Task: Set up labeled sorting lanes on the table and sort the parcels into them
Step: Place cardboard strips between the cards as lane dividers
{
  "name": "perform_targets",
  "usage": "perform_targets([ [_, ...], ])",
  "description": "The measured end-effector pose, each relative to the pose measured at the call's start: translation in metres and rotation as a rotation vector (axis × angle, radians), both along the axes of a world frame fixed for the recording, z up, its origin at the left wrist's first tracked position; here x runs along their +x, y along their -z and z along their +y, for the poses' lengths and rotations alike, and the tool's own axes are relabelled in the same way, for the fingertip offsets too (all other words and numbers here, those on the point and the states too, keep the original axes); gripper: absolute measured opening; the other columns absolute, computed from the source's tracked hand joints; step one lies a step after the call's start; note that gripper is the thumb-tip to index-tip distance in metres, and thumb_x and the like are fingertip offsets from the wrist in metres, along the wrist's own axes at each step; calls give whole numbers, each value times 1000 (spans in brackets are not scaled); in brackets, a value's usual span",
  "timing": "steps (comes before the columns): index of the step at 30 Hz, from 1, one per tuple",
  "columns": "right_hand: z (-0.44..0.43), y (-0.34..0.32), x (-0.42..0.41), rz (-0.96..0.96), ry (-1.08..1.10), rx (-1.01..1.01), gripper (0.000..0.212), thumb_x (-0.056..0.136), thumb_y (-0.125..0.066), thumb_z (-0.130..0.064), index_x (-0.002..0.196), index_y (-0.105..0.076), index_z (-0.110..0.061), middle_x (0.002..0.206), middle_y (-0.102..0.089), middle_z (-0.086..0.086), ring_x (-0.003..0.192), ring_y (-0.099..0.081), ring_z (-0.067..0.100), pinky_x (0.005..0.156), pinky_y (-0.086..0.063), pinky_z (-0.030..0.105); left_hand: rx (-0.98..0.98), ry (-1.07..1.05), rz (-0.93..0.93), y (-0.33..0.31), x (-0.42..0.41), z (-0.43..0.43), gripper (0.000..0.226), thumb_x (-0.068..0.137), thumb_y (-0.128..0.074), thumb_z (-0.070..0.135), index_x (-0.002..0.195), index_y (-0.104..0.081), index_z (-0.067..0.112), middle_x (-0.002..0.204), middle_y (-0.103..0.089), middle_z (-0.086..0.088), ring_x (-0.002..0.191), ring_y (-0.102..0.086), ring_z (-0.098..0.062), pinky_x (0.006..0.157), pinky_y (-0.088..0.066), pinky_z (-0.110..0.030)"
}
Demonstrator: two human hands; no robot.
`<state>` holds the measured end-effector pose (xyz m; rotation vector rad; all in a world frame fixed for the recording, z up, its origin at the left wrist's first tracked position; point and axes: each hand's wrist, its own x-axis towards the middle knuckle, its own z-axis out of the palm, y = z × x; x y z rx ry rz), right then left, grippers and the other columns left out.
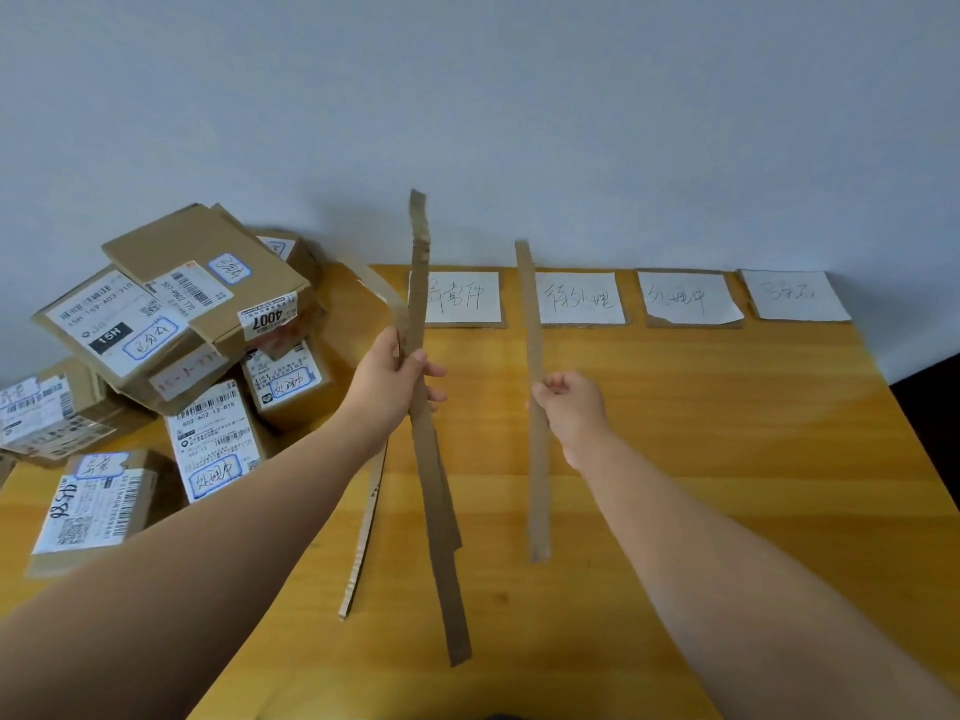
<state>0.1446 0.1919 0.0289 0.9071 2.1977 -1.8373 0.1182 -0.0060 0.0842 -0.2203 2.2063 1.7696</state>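
My left hand [400, 379] grips a bundle of long cardboard strips [434, 470] held upright and tilted over the table's middle. My right hand [571, 402] pinches a single cardboard strip [536, 330] near its middle, held upright just right of the bundle. Another thin strip [363, 532] lies on the wooden table [727, 459] below my left forearm. Several white handwritten label cards [462, 296] [579, 298] [688, 298] [795, 294] lie in a row along the far edge. A heap of cardboard parcels [171, 324] with shipping labels is stacked at the left.
A pale wall [519, 122] runs right behind the table's far edge. The table's right edge [904, 418] drops off to a dark floor. Parcels cover the left part of the tabletop.
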Motion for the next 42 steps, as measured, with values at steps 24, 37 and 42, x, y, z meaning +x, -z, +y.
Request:
perform_targets([
  [24,-4,56,7,-278,-151,338,15,94,-58,-24,84,-62,-13,71,-61,3,71,-62,24,73,-57,38,21,119,-156,33,-11,3,27,101,-43,17,128,-46,15,98,-69,-9,74,-67,-20,63,-61,-30],
  [37,-9,67,14,-302,-333,565,29,94,-59,-29,115,-53,-11,92,-56,0,77,-56,20,63,-43,30,18,130,-181,42,-5,-2,27,101,-44,19,126,-53,15,94,-67,-9,72,-67,-18,67,-61,-32],
  [42,-8,59,12,-361,-345,671,31,92,-61,-36,107,-51,-11,88,-59,1,75,-57,22,53,-37,28,-3,122,-152,38,-5,1,22,101,-45,19,118,-57,11,91,-69,-5,73,-66,-18,75,-57,-33],
])
